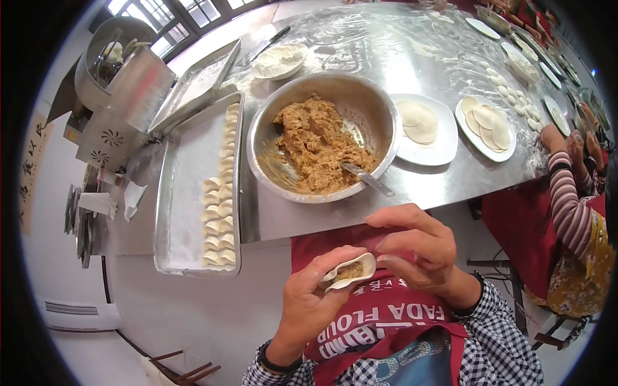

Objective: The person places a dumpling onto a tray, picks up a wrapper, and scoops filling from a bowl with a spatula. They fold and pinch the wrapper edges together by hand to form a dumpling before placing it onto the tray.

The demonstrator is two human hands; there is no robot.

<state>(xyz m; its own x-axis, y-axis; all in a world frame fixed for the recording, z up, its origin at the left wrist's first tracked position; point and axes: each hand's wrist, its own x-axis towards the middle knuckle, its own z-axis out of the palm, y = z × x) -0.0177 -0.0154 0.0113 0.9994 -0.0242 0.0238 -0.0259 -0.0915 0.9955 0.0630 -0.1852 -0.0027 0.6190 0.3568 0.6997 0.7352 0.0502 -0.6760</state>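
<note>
Indoors, windows stand beyond the floury table; left hand grips a filled wrapper, right hand open.

The flour-dusted metal table carries a tray, a large bowl, white plates — and small dough pieces.

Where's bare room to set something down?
Tray: open left of the dumplings. Table: flour-streaked but open beyond the bowl, between flour dish and dough pieces; also a strip before the two near plates. Crowded: between bowl and nearest plate, and far right among dough pieces and plates.
</note>
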